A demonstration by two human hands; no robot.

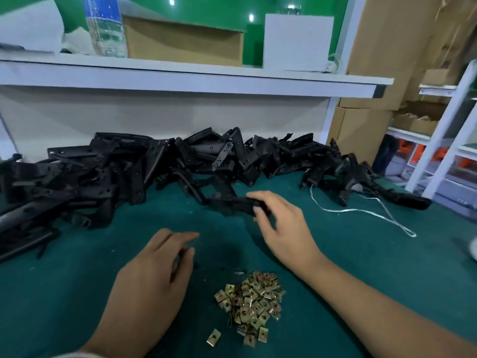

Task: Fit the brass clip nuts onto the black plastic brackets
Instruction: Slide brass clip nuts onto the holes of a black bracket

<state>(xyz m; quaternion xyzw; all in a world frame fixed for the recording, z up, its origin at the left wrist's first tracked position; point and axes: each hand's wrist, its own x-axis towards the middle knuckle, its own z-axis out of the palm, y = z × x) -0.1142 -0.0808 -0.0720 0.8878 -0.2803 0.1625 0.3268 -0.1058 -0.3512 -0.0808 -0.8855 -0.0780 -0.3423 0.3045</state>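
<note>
The right hand (281, 228) grips one black bracket (233, 204) above the middle of the green worktop (361, 254). The left hand (152, 275) hovers with fingers loosely curled; whether it holds anything cannot be told. Brass clip nuts (251, 303) lie piled near the front edge, more brackets (103, 166) heaped along the back edge.

A long heap of brackets (160, 166) runs along the back of the desk (361, 254), against the panel under a shelf (196, 73). A pile of clip nuts (254, 303) lies at the near middle of the desk, with one stray clip nut (213, 337) just to its near left. The left hand (152, 277) sits left of the pile. The right hand (281, 226) is beyond the pile, between it and the heap, holding a bracket (232, 204). A string (366, 210) lies to the right. On the shelf stand a bottle (105, 27) at left, an open box (185, 40) in the middle and a block (296, 42) at right. Stacked cartons (366, 125) stand behind the desk's right end.
</note>
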